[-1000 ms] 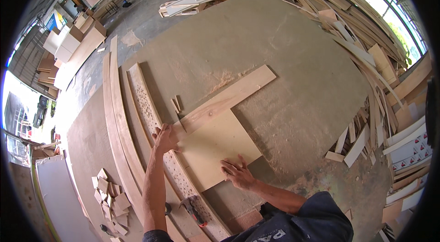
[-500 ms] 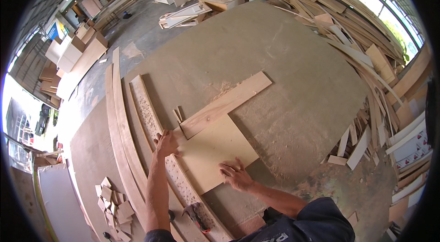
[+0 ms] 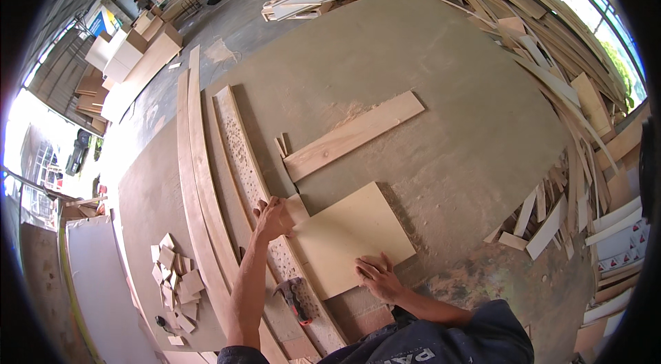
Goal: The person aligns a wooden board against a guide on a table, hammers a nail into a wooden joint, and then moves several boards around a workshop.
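Observation:
A pale, roughly square wooden board (image 3: 351, 240) lies in front of me beside a long strip with a pitted, speckled face (image 3: 237, 140). My left hand (image 3: 270, 219) is closed on a small flat wooden piece (image 3: 296, 210) at the board's far left corner. Over the board's near right edge, my right hand (image 3: 381, 280) has its fingers curled on the top face, gripping it; anything under the edge is hidden. Farther off, a wooden plank (image 3: 354, 135) lies slantwise, apart from the board. A claw hammer (image 3: 295, 300) with a red and black handle rests on the speckled strip.
Long thin boards (image 3: 200, 171) run along the left. Beyond them is a heap of small wooden pieces (image 3: 177, 285). Two slim sticks (image 3: 281, 146) touch the plank's left end. Scrap wood (image 3: 544, 212) piles up at the right, and cabinet parts (image 3: 303, 4) stand far back.
The square board has slid toward me, away from the plank it lay against. Both hands came along, the left with the small wooden piece. The view has shifted slightly.

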`<state>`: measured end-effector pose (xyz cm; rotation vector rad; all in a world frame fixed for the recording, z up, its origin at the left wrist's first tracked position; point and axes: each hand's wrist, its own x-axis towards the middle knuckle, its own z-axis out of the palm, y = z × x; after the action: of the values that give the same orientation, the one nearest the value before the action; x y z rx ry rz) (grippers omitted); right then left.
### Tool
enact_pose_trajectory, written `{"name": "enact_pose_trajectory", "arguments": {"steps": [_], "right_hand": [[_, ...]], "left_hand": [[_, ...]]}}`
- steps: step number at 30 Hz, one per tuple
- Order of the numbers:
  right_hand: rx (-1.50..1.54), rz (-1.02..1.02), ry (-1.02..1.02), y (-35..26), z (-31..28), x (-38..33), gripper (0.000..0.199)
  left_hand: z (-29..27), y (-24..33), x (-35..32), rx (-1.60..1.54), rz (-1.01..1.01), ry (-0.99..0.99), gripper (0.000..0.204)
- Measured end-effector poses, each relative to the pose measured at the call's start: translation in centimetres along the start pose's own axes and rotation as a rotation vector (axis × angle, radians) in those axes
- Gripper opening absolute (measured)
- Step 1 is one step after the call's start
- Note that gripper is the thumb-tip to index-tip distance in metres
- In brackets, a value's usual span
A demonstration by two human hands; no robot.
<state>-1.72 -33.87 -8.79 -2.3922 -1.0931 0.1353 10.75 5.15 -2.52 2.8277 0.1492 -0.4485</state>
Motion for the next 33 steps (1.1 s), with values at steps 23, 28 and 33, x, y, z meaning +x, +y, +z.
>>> {"name": "enact_pose_trajectory", "arguments": {"steps": [23, 28, 33], "right_hand": [[0.006, -0.037, 0.284, 15.0, -9.4, 19.2, 0.039], [-0.343, 0.133, 0.062, 19.9, -13.9, 30.0, 0.07], [-0.424, 0.264, -0.312, 23.1, -13.4, 33.9, 0.09]], "left_hand": [[5.8, -19.7, -31.8, -1.346, -1.156, 1.171, 0.037], [11.4, -11.7, -32.7, -1.346, -1.18, 1.164, 0.037], [12.1, -7.8, -33.8, -1.413, -1.072, 1.18, 0.029]]}}
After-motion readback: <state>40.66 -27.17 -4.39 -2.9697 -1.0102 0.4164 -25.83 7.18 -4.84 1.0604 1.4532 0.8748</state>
